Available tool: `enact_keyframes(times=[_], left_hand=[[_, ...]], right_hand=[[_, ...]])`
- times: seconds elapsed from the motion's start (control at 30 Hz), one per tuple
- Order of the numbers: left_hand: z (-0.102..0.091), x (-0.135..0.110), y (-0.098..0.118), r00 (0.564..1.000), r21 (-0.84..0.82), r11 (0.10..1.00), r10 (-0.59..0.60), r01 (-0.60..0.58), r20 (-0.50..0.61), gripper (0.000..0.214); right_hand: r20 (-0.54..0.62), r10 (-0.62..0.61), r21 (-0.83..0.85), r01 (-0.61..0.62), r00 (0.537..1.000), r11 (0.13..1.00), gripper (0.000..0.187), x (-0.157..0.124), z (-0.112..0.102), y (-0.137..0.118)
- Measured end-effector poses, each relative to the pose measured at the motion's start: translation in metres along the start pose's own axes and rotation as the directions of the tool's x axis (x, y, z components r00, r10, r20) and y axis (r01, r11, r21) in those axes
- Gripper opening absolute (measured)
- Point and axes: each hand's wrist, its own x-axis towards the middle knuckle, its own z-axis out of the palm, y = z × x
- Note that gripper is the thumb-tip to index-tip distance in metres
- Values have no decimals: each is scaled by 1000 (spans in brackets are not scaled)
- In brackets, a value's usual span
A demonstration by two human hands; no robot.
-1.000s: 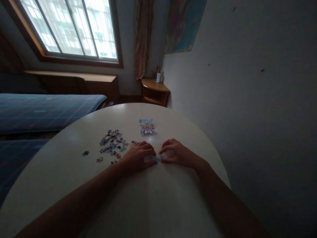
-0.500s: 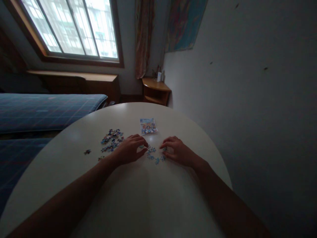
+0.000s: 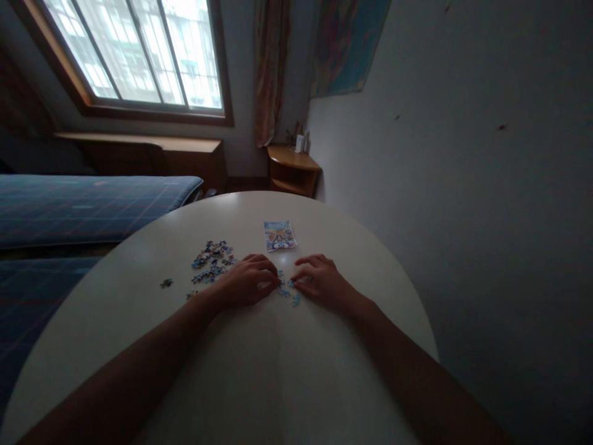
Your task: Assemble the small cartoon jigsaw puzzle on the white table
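Note:
Light-blue jigsaw puzzle pieces [image 3: 284,293] lie in a small group on the white table between my hands. My left hand [image 3: 252,281] comes in from the left, its thumb and fingertips closed on a puzzle piece at the group's left edge. Facing it, my right hand [image 3: 320,281] pinches a small pale-blue piece [image 3: 291,283] between thumb and index finger, at the right edge. One loose blue piece [image 3: 296,300] lies just below the right fingertips. The fingers partly cover the pieces they touch.
A heap of mixed puzzle pieces [image 3: 213,259] lies left of my left hand, with single pieces [image 3: 166,283] apart from it. A printed picture sheet [image 3: 280,235] lies beyond my hands. The round table [image 3: 278,383] stands beside a wall and a blue plaid mattress [image 3: 92,207].
My right hand has moved left, bringing its fingertips and a piece closer to the group. My left fingers have closed more tightly at the group's left edge.

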Motion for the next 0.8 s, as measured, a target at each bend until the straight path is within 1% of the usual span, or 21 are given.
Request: enact_keyframes(times=[0.13,0.2,0.3,0.37,0.53,0.57,0.63,0.7,0.73,0.8], left_hand=[[0,0,-1,999,-5,1000,-1,1,-33,12],[1,0,-2,999,-14,1000,1,-2,-46,11],[2,1,-2,998,-12,1000,4,-5,-60,10],[2,1,-1,998,-11,1000,7,-8,-66,10],[0,2,2,998,-16,1000,11,-12,-55,10],[0,2,2,999,-14,1000,10,-11,-54,10],[0,2,3,999,-11,1000,8,-9,-52,11],[0,2,3,999,-11,1000,5,-6,-52,12],[0,2,3,998,-11,1000,4,-5,-55,12],[1,3,3,998,-10,1000,0,-1,-59,12]], right_hand=[[-10,-6,11,6,1000,1000,10,-2,1,3],[-25,-11,7,11,1000,1000,12,-2,2,3],[-55,15,-11,-16,998,1000,18,-1,1,-1],[-70,37,-22,-38,997,999,14,-1,-1,-5],[-46,14,-37,-16,999,999,12,-1,-1,-8],[-36,9,-39,-10,999,999,16,-1,1,-7],[-22,4,-36,-5,1000,999,31,0,3,-3],[-25,11,-28,-12,1000,1000,38,1,4,0],[-35,21,-25,-22,999,999,38,1,3,0],[-59,47,-19,-48,997,999,29,1,-1,0]])
